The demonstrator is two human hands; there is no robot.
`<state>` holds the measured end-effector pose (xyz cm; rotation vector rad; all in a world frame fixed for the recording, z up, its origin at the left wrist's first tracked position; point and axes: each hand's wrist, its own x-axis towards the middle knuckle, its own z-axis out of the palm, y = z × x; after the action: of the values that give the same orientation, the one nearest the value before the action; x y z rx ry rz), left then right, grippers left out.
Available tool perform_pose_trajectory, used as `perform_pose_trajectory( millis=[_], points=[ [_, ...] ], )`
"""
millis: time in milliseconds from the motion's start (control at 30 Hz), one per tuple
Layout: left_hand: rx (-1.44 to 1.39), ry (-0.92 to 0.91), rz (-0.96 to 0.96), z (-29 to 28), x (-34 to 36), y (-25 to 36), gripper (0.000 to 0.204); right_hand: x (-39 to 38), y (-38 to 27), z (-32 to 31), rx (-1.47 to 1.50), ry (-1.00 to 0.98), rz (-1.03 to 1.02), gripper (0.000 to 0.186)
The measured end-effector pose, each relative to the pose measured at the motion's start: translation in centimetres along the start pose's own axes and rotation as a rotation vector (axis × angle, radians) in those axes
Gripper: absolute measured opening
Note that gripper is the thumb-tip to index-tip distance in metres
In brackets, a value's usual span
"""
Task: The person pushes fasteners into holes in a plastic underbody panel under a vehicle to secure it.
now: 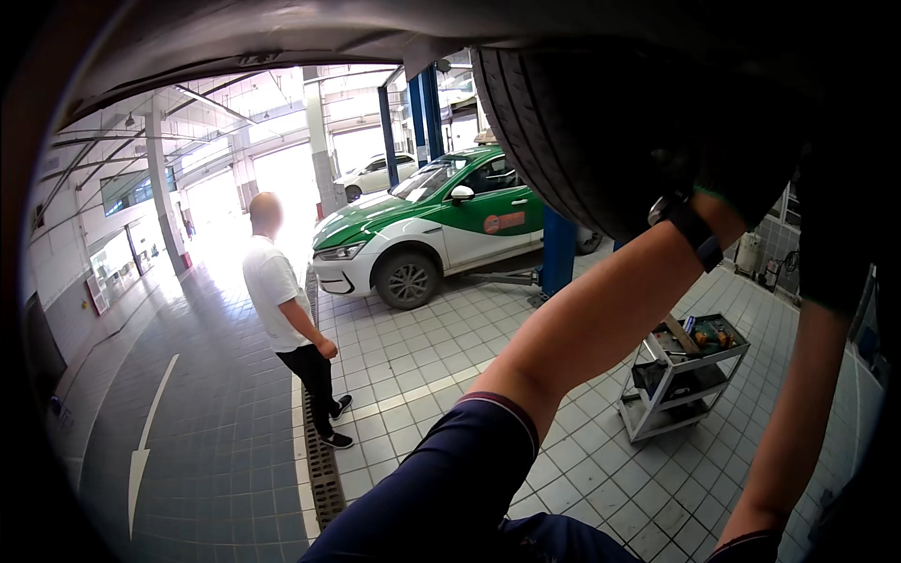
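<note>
Both my arms reach up under a raised vehicle, beside its tyre [540,141]. My left hand [751,178], in a dark glove with a green cuff edge, is up in the shadow behind the tyre. A dark watch or band [693,233] circles that wrist. Farther right, my right hand [831,258] is raised too, also in a dark glove with a green edge. Deep shadow hides the fingers of both hands, and whatever they touch or hold cannot be made out.
A grey tool cart [685,375] with tools on its top shelf stands below. A person in a white shirt [272,291] stands at left by a floor drain grate [326,479]. Beyond are a green and white car [450,220] and a blue lift post [557,253].
</note>
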<state>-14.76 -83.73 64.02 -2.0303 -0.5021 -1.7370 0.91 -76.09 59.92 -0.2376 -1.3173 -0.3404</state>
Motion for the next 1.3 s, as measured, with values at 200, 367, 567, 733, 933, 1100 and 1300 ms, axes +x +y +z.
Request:
perform_pose_trajectory(
  millis=[200, 367, 567, 733, 933, 1100, 1300],
  points=[
    [-0.148, 0.010, -0.012, -0.1, -0.5, 0.6, 0.021, -0.9, -1.8, 0.8, 0.143, 0.095, 0.099, 0.041],
    [-0.043, 0.016, 0.181, 0.6, -0.3, -0.8, 0.021, -0.9, 1.8, 1.5, 0.139, 0.057, 0.059, 0.047],
    [-0.079, -0.081, 0.033, -0.4, -0.6, 0.9, 0.022, -1.3, 1.8, 2.3, 0.252, 0.190, 0.052, 0.042],
    [-0.162, -0.073, -0.030, -0.3, -0.5, 0.4, 0.023, -1.0, 0.1, 1.7, 0.086, 0.140, -0.034, 0.042],
    [-0.028, -0.062, 0.006, 0.1, -0.7, -0.3, 0.024, -0.1, 4.8, 1.2, -0.196, -0.002, -0.030, 0.038],
    [0.078, -0.092, -0.042, 0.2, -0.7, -0.4, 0.024, -0.4, 4.0, -0.3, -0.330, -0.067, -0.189, 0.038],
    [0.168, -0.137, -0.024, -1.5, -0.9, 1.9, 0.025, 0.4, -2.4, -1.2, -0.348, -0.014, -0.033, 0.041]
  ],
)
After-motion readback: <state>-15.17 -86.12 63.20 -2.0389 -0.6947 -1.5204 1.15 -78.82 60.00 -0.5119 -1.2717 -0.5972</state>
